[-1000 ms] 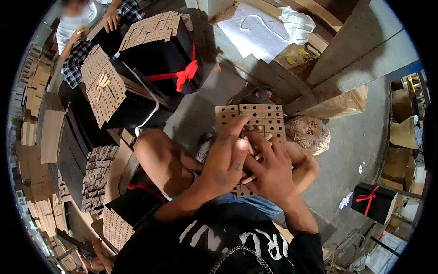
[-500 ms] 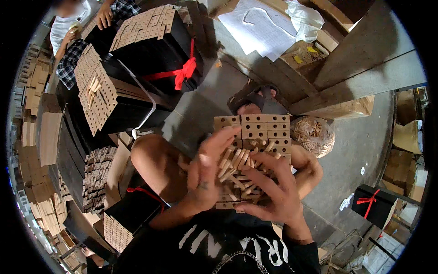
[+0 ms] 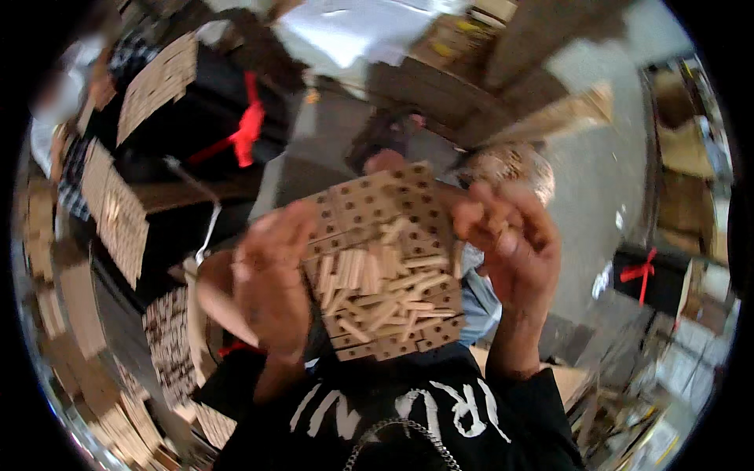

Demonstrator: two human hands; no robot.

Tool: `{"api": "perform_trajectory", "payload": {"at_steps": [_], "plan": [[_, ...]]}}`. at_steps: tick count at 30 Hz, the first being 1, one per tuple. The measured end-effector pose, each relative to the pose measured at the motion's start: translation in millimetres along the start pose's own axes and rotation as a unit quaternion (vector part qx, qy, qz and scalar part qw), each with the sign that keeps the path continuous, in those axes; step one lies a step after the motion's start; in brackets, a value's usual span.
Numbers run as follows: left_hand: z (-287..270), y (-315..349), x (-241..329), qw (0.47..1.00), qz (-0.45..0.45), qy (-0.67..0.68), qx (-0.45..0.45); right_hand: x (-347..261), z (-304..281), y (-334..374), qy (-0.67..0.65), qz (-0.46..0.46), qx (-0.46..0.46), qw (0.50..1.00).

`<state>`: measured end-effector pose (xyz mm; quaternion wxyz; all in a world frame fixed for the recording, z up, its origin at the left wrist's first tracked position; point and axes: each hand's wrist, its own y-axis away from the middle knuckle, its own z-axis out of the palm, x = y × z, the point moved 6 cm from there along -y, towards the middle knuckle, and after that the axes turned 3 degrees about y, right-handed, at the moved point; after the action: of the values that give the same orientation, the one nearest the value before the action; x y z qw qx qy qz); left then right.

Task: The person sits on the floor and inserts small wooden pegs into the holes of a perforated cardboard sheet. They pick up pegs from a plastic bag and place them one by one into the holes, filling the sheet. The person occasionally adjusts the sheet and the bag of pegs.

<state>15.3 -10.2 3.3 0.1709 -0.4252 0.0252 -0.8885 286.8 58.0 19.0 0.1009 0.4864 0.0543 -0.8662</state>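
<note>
I see the left hand open, left of the drilled blocks; right hand curled on their right, grip too blurred; tilting could spill loose dowels.

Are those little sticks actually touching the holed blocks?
Touching: the head view shows the sticks lying in a loose pile on top of the holed blocks.
</note>
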Motion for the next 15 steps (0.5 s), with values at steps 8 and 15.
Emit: {"api": "perform_trajectory", "payload": {"at_steps": [8,15], "plan": [[-70,0,44,0.979,-0.023,-0.201,0.023,76,-179,46,0.19,0.179,0.268,0.928],[-108,4,83,0.921,0.019,-0.362,0.141,305,-235,81,0.585,0.412,0.143,0.684]]}}
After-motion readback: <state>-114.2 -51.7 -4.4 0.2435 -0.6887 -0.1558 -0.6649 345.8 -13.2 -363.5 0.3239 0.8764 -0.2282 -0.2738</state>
